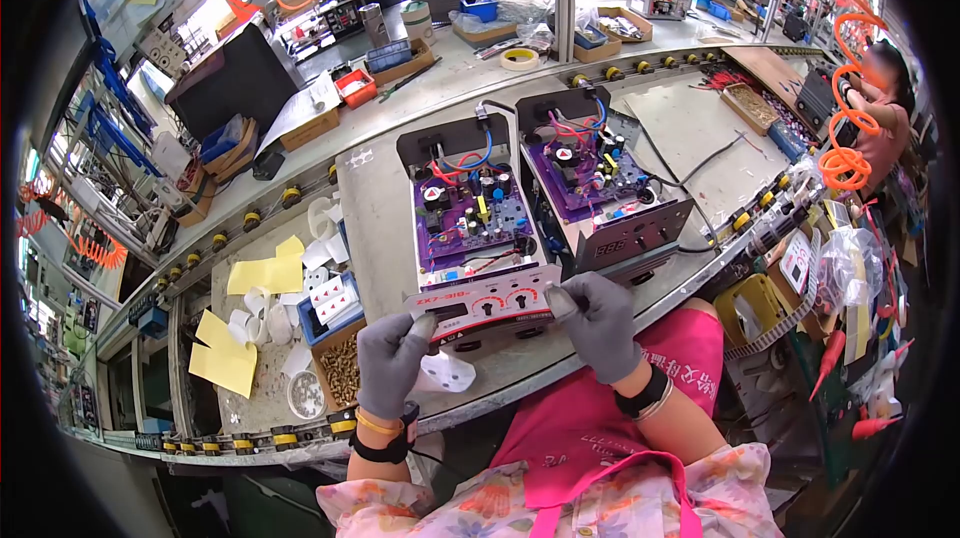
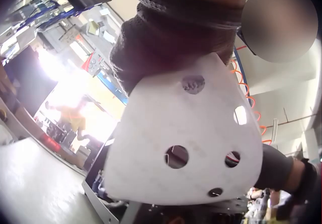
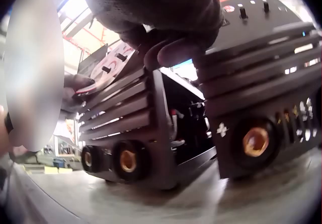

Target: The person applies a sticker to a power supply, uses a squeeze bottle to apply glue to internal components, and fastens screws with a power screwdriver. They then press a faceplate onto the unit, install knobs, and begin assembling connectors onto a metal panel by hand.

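Note:
Two open metal units with purple circuit boards stand side by side in the head view, the left unit (image 1: 475,208) and the right unit (image 1: 595,168). Along the left unit's front lies a white and red label (image 1: 480,310) with dial markings around two knobs. My left hand (image 1: 392,363) pinches the label's left end, and my right hand (image 1: 600,326) pinches its right end. A white sheet (image 1: 448,373) with round holes hangs by my left hand; it fills much of the left wrist view (image 2: 151,133). The right wrist view shows both slotted black fronts (image 3: 251,78).
Left of the units are a box of brass-coloured parts (image 1: 342,373), a blue tray of labels (image 1: 333,303) and yellow papers (image 1: 222,353). A black cable (image 1: 690,178) crosses the bench at right. A roller rail (image 1: 290,198) runs behind; other people stand farther back.

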A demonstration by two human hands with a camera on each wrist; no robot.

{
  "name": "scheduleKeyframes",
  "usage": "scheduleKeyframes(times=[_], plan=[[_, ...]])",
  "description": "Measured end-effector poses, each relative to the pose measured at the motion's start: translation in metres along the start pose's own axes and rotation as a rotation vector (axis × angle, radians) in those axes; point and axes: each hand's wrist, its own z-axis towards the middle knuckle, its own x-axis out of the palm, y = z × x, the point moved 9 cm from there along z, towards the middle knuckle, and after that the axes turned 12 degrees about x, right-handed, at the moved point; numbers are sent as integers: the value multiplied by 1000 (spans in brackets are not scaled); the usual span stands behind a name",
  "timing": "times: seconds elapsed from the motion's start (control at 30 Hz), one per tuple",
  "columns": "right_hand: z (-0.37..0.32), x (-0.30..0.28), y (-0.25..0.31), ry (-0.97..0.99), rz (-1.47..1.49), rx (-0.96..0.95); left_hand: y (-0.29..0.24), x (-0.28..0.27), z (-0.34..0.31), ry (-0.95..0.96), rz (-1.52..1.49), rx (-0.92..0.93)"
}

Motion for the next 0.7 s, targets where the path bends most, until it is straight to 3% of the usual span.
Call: scheduleKeyframes(times=[0.03,0.13,0.23,0.33,0.4,0.43,0.47,0.53,0.57,0.6,0.63,0.7], plan=[[2,-1,7,-11,-111,-81,0,-1,0,13,36,14],[7,0,23,-55,-384,-230,-29,-3,7,102,615,215],[11,0,14,7,-700,-125,-36,-9,4,-10,780,261],[-2,-26,0,-33,-686,-134,-30,-22,-3,-161,753,141],[-14,-70,-5,-125,-532,-92,-21,-24,-14,-145,585,100],[-19,-101,-8,-192,-473,-82,-36,-21,-22,-233,551,306],[-25,-133,-17,-240,-462,-61,-36,-16,-31,-205,394,149],[-35,-202,-33,-448,-486,52,-26,6,-50,-24,179,52],[-42,-236,-45,-585,-552,81,-22,20,-60,-17,98,37],[-46,-263,-54,-644,-554,139,-56,44,-60,47,103,295],[-50,-287,-64,-696,-549,194,-46,57,-66,72,29,211],[-52,-312,-72,-769,-1017,2,-30,92,-72,303,-21,96]])
